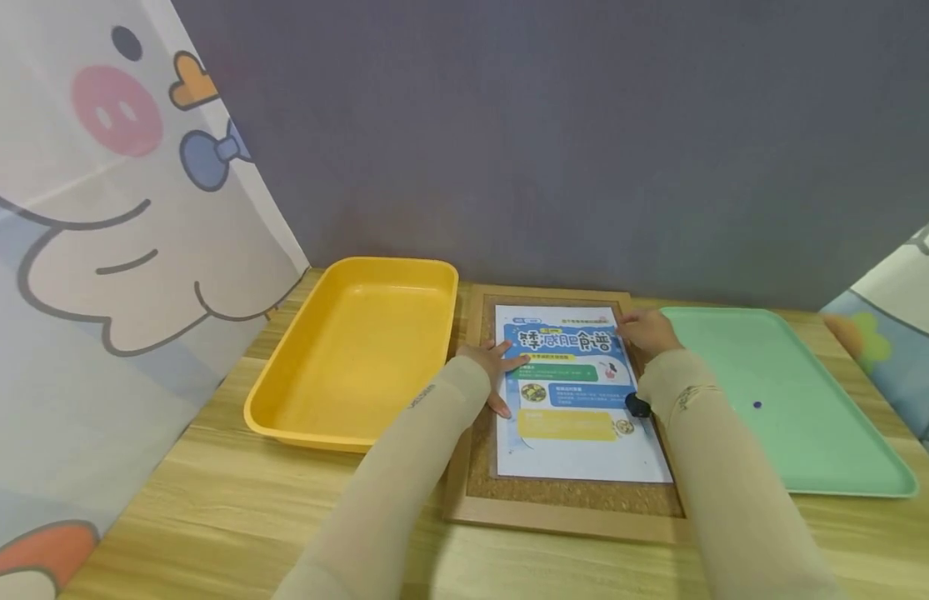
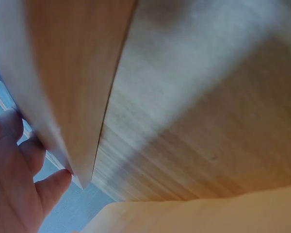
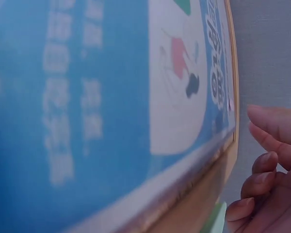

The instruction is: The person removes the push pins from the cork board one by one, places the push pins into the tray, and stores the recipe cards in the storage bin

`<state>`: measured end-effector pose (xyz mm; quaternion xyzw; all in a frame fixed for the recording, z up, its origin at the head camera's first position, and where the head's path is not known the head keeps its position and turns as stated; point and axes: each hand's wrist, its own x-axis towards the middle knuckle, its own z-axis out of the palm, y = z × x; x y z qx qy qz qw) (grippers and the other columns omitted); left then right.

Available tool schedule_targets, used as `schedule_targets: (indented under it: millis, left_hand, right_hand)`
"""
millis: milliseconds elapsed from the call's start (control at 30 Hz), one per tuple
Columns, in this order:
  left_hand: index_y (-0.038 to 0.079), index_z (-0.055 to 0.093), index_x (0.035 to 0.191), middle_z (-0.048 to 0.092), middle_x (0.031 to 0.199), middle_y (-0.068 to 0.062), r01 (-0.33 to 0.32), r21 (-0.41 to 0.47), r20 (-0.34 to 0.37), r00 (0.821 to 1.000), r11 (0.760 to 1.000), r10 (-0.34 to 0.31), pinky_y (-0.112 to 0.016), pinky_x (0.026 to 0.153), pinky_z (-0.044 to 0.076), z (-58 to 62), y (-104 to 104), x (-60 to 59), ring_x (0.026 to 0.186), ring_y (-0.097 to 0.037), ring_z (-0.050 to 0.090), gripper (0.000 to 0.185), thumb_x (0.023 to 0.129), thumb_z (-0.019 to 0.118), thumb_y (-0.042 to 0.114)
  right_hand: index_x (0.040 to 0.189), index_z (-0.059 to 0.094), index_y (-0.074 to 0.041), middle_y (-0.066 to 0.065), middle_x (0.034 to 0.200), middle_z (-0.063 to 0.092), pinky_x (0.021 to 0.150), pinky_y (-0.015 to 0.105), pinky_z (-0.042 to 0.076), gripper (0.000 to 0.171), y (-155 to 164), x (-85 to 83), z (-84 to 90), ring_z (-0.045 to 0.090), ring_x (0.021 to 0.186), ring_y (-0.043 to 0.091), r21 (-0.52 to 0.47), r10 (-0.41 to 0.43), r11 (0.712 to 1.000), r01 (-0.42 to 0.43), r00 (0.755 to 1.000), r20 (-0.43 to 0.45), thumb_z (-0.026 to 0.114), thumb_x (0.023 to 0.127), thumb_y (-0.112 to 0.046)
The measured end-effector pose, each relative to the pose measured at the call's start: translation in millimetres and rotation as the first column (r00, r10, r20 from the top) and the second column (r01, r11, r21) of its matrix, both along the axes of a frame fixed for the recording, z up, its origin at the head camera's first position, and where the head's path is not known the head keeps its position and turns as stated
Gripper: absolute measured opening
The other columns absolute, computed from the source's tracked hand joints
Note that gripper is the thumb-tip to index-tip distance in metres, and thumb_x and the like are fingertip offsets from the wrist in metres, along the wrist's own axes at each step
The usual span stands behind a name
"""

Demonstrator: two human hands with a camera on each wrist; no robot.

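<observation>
Wooden table (image 1: 232, 500) under you, grey wall behind. Your left hand (image 1: 500, 367) lies flat with fingers spread on the left edge of the poster (image 1: 572, 392). Your right hand (image 1: 647, 332) rests at the poster's top right corner; its fingers look loosely bent, and I cannot tell if they pinch anything. The poster lies on the cork board (image 1: 569, 496), long side pointing away from you, right between both hands. A yellow tray (image 1: 284, 392) sits left, a green tray (image 1: 846, 467) right.

Poster (image 1: 576, 392) on corkboard (image 1: 569, 500), tub (image 1: 359, 350) left, tray (image 1: 794, 400) right, perhaps touching
</observation>
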<state>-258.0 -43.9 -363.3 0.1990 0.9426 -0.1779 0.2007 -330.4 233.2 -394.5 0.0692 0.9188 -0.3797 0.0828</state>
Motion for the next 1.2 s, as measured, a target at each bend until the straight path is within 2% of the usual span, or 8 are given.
schedule_targets:
  millis: [100, 167, 333, 433, 600, 900, 1033, 1200]
  left_hand:
    - [0.044, 0.002, 0.155, 0.0, 0.164, 0.008, -0.002, 0.007, 0.004, 1.0, 1.0, 0.002, -0.021, 0.068, 0.05, 0.4, 0, 0.6, 0.15, -0.016, 0.007, 0.108, 0.071, 0.061, 0.077]
    - [0.044, 0.002, 0.155, 0.0, 0.164, 0.008, -0.002, 0.005, 0.002, 1.0, 1.0, 0.002, -0.021, 0.068, 0.05, 0.4, 1, 0.8, 0.15, -0.016, 0.008, 0.108, 0.071, 0.061, 0.078]
    - [0.045, 0.001, 0.154, 0.001, 0.164, 0.009, -0.01, 0.006, 0.01, 1.0, 1.0, 0.01, -0.024, 0.079, 0.05, 0.5, 0, 0.5, 0.15, -0.015, 0.009, 0.107, 0.071, 0.061, 0.078]
    - [0.046, 0.001, 0.154, 0.0, 0.164, 0.009, -0.015, 0.013, 0.016, 1.0, 1.0, 0.014, -0.027, 0.086, 0.05, 0.6, 0, 0.2, 0.15, -0.015, 0.009, 0.107, 0.072, 0.062, 0.077]
    - [0.047, 0.001, 0.154, 0.0, 0.164, 0.01, -0.011, 0.013, 0.011, 1.0, 1.0, 0.01, -0.03, 0.095, 0.048, 1.6, 1, 1.9, 0.15, -0.014, 0.009, 0.106, 0.072, 0.061, 0.077]
    - [0.047, 0.0, 0.154, -0.001, 0.164, 0.011, -0.025, 0.019, 0.016, 1.0, 1.0, 0.025, -0.029, 0.097, 0.046, 5.5, 2, 2.0, 0.15, -0.014, 0.007, 0.106, 0.072, 0.061, 0.077]
    - [0.047, 0.001, 0.154, -0.001, 0.164, 0.01, -0.022, 0.012, 0.014, 1.0, 1.0, 0.022, -0.03, 0.1, 0.045, 5.2, 3, 2.3, 0.15, -0.014, 0.008, 0.106, 0.072, 0.061, 0.077]
    - [0.048, 0.001, 0.153, -0.001, 0.164, 0.011, -0.031, 0.012, 0.014, 0.999, 0.999, 0.031, -0.03, 0.102, 0.043, 3.3, 3, 2.2, 0.15, -0.013, 0.008, 0.106, 0.071, 0.062, 0.077]
  right_hand:
    - [0.135, 0.049, 0.008, 0.031, 0.135, 0.049, 0.108, 0.058, 0.033, 0.046, -3, -3.5, -3.3, 0.046, 0.121, 0.044, 0.02, 0.005, 1.0, -0.005, 1.0, 0.003, 0.052, 0.096, -0.016]
    - [0.137, 0.048, 0.007, 0.031, 0.137, 0.048, 0.108, 0.057, 0.033, 0.046, -5, -5.1, -5.1, 0.047, 0.122, 0.043, 0.005, -0.005, 1.0, 0.005, 1.0, 0.01, 0.052, 0.096, -0.015]
    - [0.138, 0.049, 0.004, 0.029, 0.134, 0.051, 0.102, 0.052, 0.043, 0.045, -13, -10.4, -6.2, 0.055, 0.114, 0.039, -0.031, -0.029, 0.999, 0.031, 0.998, 0.048, 0.053, 0.097, -0.015]
    - [0.139, 0.049, 0.002, 0.028, 0.133, 0.053, 0.099, 0.051, 0.045, 0.045, -17, -11.4, -3.9, 0.057, 0.11, 0.038, -0.013, -0.031, 0.999, 0.032, 0.997, 0.064, 0.052, 0.098, -0.016]
    - [0.138, 0.049, 0.004, 0.029, 0.136, 0.05, 0.104, 0.056, 0.038, 0.045, -18, -10.3, -0.4, 0.052, 0.117, 0.041, 0.073, -0.003, 0.997, 0.0, 0.999, 0.041, 0.05, 0.098, -0.017]
    - [0.141, 0.047, 0.001, 0.028, 0.141, 0.046, 0.107, 0.06, 0.032, 0.045, -16, -22.1, -3.0, 0.045, 0.127, 0.044, 0.104, -0.014, 0.994, 0.009, 0.999, 0.049, 0.05, 0.1, -0.018]
    - [0.143, 0.046, -0.002, 0.027, 0.145, 0.043, 0.108, 0.062, 0.029, 0.045, -17, -24.1, -4.3, 0.042, 0.13, 0.045, 0.094, -0.029, 0.995, 0.022, 0.996, 0.079, 0.048, 0.101, -0.017]
    - [0.141, 0.05, -0.005, 0.026, 0.142, 0.046, 0.106, 0.061, 0.032, 0.042, -18, -26.3, -7.3, 0.045, 0.126, 0.043, 0.054, -0.064, 0.997, 0.059, 0.994, 0.093, 0.049, 0.101, -0.017]
